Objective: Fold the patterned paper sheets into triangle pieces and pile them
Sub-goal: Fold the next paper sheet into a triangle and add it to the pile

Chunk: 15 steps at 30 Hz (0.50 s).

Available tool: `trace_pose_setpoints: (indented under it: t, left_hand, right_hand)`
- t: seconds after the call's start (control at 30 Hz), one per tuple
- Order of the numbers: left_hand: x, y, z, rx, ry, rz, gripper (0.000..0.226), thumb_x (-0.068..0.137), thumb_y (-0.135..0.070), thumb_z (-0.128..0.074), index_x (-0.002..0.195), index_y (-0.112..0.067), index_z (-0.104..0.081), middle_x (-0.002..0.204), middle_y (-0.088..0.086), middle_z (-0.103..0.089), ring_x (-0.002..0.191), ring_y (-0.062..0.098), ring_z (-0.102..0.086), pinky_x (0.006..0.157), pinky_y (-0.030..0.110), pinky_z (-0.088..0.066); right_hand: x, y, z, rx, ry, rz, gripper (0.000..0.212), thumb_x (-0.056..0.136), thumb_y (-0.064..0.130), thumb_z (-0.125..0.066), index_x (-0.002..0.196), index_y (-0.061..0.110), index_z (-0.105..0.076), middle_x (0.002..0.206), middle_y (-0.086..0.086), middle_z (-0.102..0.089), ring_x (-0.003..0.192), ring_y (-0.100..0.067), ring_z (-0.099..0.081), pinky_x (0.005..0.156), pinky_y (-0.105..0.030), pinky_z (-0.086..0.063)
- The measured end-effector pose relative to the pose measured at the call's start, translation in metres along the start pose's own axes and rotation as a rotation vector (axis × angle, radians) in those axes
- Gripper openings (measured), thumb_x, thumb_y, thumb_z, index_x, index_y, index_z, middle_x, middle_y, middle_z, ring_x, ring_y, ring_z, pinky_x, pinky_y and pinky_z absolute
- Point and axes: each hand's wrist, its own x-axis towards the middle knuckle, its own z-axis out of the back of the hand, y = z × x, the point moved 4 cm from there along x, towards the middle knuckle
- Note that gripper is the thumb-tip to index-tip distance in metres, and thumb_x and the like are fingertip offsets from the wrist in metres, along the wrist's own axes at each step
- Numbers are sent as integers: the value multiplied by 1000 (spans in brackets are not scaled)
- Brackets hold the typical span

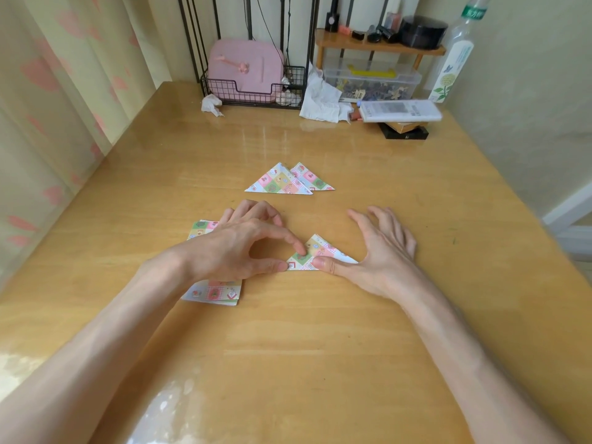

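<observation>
Triangle (315, 253): lying flat on the worktop (320, 347), looking thin, light, easily creased.
Left hand (243, 245): fingers (290, 239) pinching its left corner.
Right hand (381, 251): spread open, thumb pressing its lower edge.
Hold: probably lifting best by a corner.

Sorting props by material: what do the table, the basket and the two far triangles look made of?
Table: wood or wood-look laminate with a glossy finish; grain streaks and window glare show. Basket: likely black-coated metal wire, judging by its thin open grid. Triangles: thin printed paper, matte, with sharp creases.
</observation>
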Motion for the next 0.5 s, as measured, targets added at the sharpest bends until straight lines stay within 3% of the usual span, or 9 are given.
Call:
trace_pose_setpoints:
  t: [0.3,0.5]
  left_hand:
    - [0,3,-2,-7,-6,-5,30,91,-53,-68,115,-68,-59,120,-24,-37,122,4,-28,93,24,-21]
    - [2,6,-3,-4,-14,-12,33,90,-56,-67,116,-72,-54,119,-28,-36,123,1,-27,92,17,-20]
  right_hand:
    - [0,-5,7,59,89,-8,132,45,98,-48,160,41,-16,164,16,-5,151,-3,4,126,-37,2]
    - [1,-10,14,18,122,8,117,68,80,-69,161,38,-13,166,16,-5,154,-5,1,125,-32,0]
